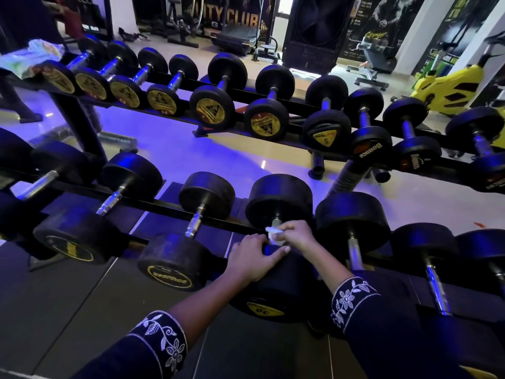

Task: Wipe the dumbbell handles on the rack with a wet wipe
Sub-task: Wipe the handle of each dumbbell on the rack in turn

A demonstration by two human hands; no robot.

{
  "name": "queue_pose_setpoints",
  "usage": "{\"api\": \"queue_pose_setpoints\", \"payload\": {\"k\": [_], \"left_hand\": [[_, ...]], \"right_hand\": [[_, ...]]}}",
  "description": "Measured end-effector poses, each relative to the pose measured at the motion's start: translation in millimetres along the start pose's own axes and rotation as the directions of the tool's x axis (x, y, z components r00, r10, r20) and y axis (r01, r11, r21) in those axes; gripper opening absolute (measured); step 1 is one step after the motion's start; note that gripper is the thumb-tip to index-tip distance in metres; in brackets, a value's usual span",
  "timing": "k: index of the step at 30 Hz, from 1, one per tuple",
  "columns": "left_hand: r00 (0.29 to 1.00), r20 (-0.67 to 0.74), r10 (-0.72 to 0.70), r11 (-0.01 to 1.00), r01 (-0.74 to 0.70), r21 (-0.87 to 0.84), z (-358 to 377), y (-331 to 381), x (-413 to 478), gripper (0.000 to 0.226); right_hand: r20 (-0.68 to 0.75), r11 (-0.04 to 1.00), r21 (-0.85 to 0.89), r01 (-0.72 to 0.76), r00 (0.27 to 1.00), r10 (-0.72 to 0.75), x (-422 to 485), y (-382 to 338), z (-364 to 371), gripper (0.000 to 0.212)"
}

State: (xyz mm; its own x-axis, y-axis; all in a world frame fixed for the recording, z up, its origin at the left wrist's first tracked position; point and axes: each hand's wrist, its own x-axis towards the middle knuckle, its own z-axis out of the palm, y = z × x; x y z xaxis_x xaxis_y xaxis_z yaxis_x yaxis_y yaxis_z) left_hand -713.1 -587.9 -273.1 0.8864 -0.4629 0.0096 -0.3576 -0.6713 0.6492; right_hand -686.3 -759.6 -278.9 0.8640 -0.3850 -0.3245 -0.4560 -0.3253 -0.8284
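A two-tier black rack (175, 207) carries rows of black dumbbells with chrome handles. On the lower tier, in the middle of the head view, lies a big black dumbbell (278, 199) marked 30. My right hand (296, 234) grips a white wet wipe (274, 234) wrapped around this dumbbell's handle, of which only a short chrome stub shows. My left hand (255, 257) rests flat on the near weight head, fingers spread over its top edge. A pack of wipes (30, 57) lies on the upper tier at far left.
Neighbouring dumbbells lie close on both sides: one at left (195, 222) and one at right (355, 243). Beyond the rack are a tiled floor, a yellow exercise bike (448, 87), a bench and gym machines. Dark mats cover the floor near me.
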Motion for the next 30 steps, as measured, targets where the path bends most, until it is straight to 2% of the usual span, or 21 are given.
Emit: {"api": "queue_pose_setpoints", "payload": {"k": [2,3,4,5,8,9,11,13,15,17,19,21,23,27,30], "left_hand": [[1.0,-0.001,-0.005,1.0,0.005,-0.008,-2.9,-3.3,-0.3,0.053],[1.0,0.001,-0.008,1.0,0.008,-0.008,-4.7,-5.0,-0.9,0.054],[1.0,0.005,-0.011,1.0,0.011,-0.013,-5.9,-6.8,-1.3,0.056],[1.0,0.01,-0.013,1.0,0.013,-0.023,-7.0,-8.7,-1.6,0.056],[1.0,0.022,-0.01,0.999,0.01,-0.034,-10.1,-12.2,-0.2,0.054],[1.0,0.024,-0.008,0.999,0.008,-0.031,-10.4,-12.5,0.7,0.054],[1.0,0.029,0.001,1.0,-0.001,-0.018,-10.6,-13.5,1.7,0.058],[0.999,0.045,0.013,1.0,-0.013,-0.005,-11.0,-14.2,1.3,0.053],[0.998,0.055,0.022,1.0,-0.022,-0.001,-12.1,-13.2,-0.1,0.05],[0.999,0.049,0.014,1.0,-0.014,-0.005,-12.7,-11.1,-0.4,0.052],[0.999,0.036,0.014,1.0,-0.014,-0.009,-13.3,-10.9,-1.0,0.056],[0.999,0.044,0.015,1.0,-0.015,-0.008,-13.9,-10.4,-2.8,0.055],[0.998,0.058,-0.006,1.0,0.006,0.009,-12.7,-6.8,-3.1,0.053],[0.995,0.025,-0.099,0.971,0.091,0.22,-6.4,20.9,-0.9,0.053],[0.999,0.014,-0.051,0.936,0.042,0.348,11.8,61.4,-4.6,0.046]], "right_hand": [[0.039,0.932,-0.354,0.075,0.997,-0.066,-3.1,-3.6,6.8,0.013],[0.081,0.901,-0.423,0.094,0.995,-0.065,-3.6,-5.4,8.8,0.015],[0.094,0.906,-0.411,0.104,0.993,-0.071,-3.9,-7.6,10.4,0.015],[0.049,0.923,-0.371,0.107,0.994,-0.096,-3.6,-9.9,10.9,0.013],[-0.21,0.967,-0.22,0.13,0.962,-0.177,1.7,-11.5,9.3,0.01],[-0.219,0.971,-0.208,0.119,0.962,-0.165,2.1,-12.0,8.8,0.011],[-0.076,0.964,-0.247,0.095,0.99,-0.117,0.2,-13.4,8.1,0.012],[0.111,0.927,-0.36,0.103,0.992,-0.067,-5.5,-13.9,6.9,0.007],[0.162,0.916,-0.386,0.111,0.985,-0.051,-10.5,-10.8,5.1,0.007],[0.106,0.955,-0.284,0.084,0.993,-0.056,-15.6,-8.4,4.0,0.005],[0.019,0.995,-0.086,0.05,0.999,-0.048,-22.8,-8.7,1.4,0.011],[-0.048,0.988,0.152,0.035,0.998,-0.028,-30.5,-9.6,-3.5,0.02],[-0.1,0.959,0.276,0.058,0.994,-0.031,-36.8,-7.7,-14.4,0.022],[-0.159,0.953,0.264,0.151,0.981,-0.111,-45.2,4.5,-53.3,0.026],[-0.241,0.976,0.083,0.202,0.954,-0.177,-46.1,24.5,-92.8,0.025]]}}
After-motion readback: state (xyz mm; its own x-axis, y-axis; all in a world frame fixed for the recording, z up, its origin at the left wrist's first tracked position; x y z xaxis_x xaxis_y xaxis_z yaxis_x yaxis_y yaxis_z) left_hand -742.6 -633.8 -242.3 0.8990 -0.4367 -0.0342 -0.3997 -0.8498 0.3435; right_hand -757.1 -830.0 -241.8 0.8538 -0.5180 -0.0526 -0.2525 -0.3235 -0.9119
